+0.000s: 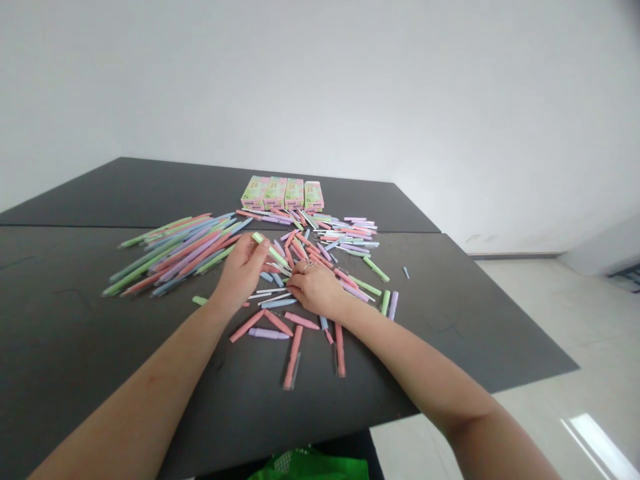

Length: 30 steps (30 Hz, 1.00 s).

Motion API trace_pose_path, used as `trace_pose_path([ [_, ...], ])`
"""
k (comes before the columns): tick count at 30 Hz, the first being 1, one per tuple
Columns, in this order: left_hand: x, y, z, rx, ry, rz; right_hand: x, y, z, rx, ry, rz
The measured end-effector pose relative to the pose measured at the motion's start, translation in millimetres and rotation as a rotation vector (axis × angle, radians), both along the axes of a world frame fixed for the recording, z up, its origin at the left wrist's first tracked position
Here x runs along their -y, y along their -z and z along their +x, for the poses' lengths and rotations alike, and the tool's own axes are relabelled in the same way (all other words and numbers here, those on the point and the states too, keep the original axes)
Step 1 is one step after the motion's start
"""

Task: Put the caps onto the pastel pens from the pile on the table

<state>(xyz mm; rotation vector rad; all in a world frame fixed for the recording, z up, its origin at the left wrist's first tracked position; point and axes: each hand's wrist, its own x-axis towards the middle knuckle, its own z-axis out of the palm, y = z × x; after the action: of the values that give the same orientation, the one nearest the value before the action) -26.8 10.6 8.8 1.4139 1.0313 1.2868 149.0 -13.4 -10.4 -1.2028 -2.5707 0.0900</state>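
Observation:
My left hand (239, 272) is closed around a light green pen barrel (271, 250), which tilts down to the right from thumb and fingers. Just to its right, my right hand (320, 288), with a ring on one finger, is curled down with its fingertips pressed together at the barrel's lower end; what they pinch is hidden. Thin white pen refills (270, 293) lie below and between the hands. Around both hands are scattered loose pen parts in pink, purple, blue and green, such as a pink barrel (293, 357) with a clear clip side.
A heap of long assembled pens (175, 257) lies at the left. Small pink and green boxes (274, 193) stand in a row at the back. More loose parts (350, 233) lie back right, and a small blue piece (406, 272) sits apart. The dark table (475, 320) has its edge at the right.

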Motion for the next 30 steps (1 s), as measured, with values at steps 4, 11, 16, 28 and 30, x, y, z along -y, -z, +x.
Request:
trace_pose_path([
  [4,-0.5,0.3,-0.6,0.001,-0.005,0.007,0.8,-2.7,0.1,0.048,0.043,-0.016],
  [11,-2.8,3.7,-3.1,-0.028,-0.003,0.031,-1.8,-1.5,5.1,0.125,0.018,0.044],
  [16,-4.4,3.7,-4.5,-0.038,-0.025,0.068,-2.3,-7.6,16.9,0.063,-0.02,0.03],
  [28,-2.0,2.5,-6.5,-0.131,-0.04,0.211,-16.5,-21.8,76.5,-0.66,0.203,-0.419],
  [30,-2.3,4.6,-6.8,-0.161,-0.034,0.208,-19.9,-21.1,79.0,-0.821,0.205,-0.459],
])
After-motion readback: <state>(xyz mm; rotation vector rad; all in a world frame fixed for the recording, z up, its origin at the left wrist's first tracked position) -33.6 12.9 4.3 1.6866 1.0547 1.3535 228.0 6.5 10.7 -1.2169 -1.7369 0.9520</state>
